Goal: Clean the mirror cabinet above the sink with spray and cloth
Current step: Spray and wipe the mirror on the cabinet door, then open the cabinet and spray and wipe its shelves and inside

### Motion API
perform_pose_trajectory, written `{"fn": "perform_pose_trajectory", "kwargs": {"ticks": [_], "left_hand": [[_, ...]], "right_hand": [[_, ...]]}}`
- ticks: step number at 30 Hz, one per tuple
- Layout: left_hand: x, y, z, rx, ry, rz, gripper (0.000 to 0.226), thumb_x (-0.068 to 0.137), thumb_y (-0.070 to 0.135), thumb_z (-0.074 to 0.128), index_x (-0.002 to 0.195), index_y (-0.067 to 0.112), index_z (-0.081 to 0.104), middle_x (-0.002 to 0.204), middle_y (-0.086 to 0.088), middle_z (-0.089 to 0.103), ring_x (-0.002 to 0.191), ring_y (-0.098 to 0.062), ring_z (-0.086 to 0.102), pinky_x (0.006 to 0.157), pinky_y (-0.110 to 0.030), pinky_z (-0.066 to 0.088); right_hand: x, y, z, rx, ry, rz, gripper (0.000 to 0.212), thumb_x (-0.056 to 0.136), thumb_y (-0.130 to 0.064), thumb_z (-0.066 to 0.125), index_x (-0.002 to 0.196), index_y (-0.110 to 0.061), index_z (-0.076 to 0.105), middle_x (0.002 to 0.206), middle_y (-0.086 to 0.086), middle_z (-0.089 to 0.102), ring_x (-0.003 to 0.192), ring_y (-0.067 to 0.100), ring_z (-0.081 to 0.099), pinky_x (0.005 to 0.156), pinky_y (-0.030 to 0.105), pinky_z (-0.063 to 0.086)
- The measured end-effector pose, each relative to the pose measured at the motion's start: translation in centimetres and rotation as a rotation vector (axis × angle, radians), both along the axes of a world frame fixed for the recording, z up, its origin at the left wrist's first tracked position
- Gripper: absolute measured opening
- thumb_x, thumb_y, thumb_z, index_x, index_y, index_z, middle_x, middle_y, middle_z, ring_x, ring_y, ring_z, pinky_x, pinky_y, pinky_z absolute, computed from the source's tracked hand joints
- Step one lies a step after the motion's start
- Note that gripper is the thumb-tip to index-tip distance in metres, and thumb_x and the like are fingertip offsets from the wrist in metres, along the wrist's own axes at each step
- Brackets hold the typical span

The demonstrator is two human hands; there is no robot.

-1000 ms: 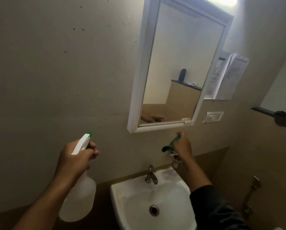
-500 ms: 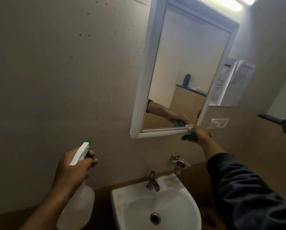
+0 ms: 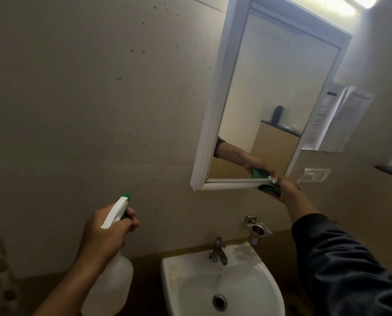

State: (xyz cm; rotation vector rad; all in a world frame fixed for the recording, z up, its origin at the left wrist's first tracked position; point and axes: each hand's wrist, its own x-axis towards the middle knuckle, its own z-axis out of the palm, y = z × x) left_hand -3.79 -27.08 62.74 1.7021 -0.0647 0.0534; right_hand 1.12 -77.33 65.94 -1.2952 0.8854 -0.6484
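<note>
The right hand (image 3: 287, 189) pinches a green cloth (image 3: 270, 188) against the mirror cabinet (image 3: 215, 124)'s lower right corner. Below and left of the cabinet, the left hand (image 3: 106, 231) has fingers curled round a spray bottle (image 3: 113, 279), beside the sink (image 3: 222, 281).

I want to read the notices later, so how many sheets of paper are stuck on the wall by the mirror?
2: both hang right of the mirror cabinet, side by side and overlapping, the nearer sheet beside the frame, the farther sheet to its right. More could hide behind them.
</note>
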Motion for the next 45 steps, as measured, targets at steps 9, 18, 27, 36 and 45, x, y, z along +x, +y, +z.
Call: {"fn": "perform_pose_trajectory", "kwargs": {"ticks": [9, 18, 27, 36, 45], "left_hand": [[-1.9, 0.8, 0.4, -0.003, -0.034, -0.019, 0.017, 0.091, -0.005, 0.055, 0.089, 0.006, 0.068, 0.077, -0.011, 0.075, 0.077, -0.021, 0.072, 0.059, -0.031, 0.044], [-6.6, -1.7, 2.4, 0.026, -0.14, -0.175, 0.019, 0.087, -0.005, 0.056, 0.085, 0.01, 0.069, 0.074, -0.006, 0.075, 0.062, -0.003, 0.068, 0.054, -0.028, 0.044], [-15.3, -12.3, 4.0, 0.046, -0.215, -0.274, 0.022, 0.083, -0.006, 0.056, 0.085, 0.011, 0.07, 0.075, -0.006, 0.075, 0.074, -0.02, 0.069, 0.056, -0.033, 0.048], [-23.2, -21.8, 5.0, -0.04, -0.18, -0.118, 0.023, 0.078, -0.006, 0.055, 0.084, 0.01, 0.071, 0.074, -0.007, 0.076, 0.076, -0.023, 0.07, 0.056, -0.033, 0.048], [-27.5, -26.2, 7.1, -0.057, -0.189, -0.047, 0.026, 0.059, 0.017, 0.053, 0.079, 0.012, 0.069, 0.073, -0.006, 0.076, 0.068, -0.015, 0.068, 0.048, -0.026, 0.046]], "right_hand": [[-3.0, 1.0, -0.1, 0.08, -0.112, -0.002, 0.026, 0.092, -0.009, 0.059, 0.118, -0.008, 0.054, 0.122, 0.02, 0.055, 0.103, 0.034, 0.061, 0.066, 0.039, 0.059], [-12.6, 4.2, -1.6, 0.246, -0.215, 0.048, 0.039, 0.089, -0.028, 0.068, 0.121, -0.012, 0.051, 0.116, 0.018, 0.057, 0.102, 0.031, 0.062, 0.075, 0.036, 0.06], [-22.6, 9.8, -3.0, 0.178, -0.2, 0.341, 0.036, 0.085, -0.03, 0.073, 0.113, -0.01, 0.067, 0.103, 0.013, 0.072, 0.089, 0.028, 0.069, 0.06, 0.033, 0.058], [-27.2, 8.4, -3.2, -0.34, 0.089, 0.891, 0.04, 0.08, -0.039, 0.078, 0.106, -0.009, 0.073, 0.097, 0.005, 0.074, 0.086, 0.018, 0.071, 0.066, 0.026, 0.058], [-28.3, 0.0, -4.1, -0.561, 0.115, 0.732, 0.019, 0.087, -0.011, 0.07, 0.106, -0.005, 0.073, 0.094, 0.004, 0.069, 0.086, 0.013, 0.063, 0.074, 0.03, 0.052]]}}
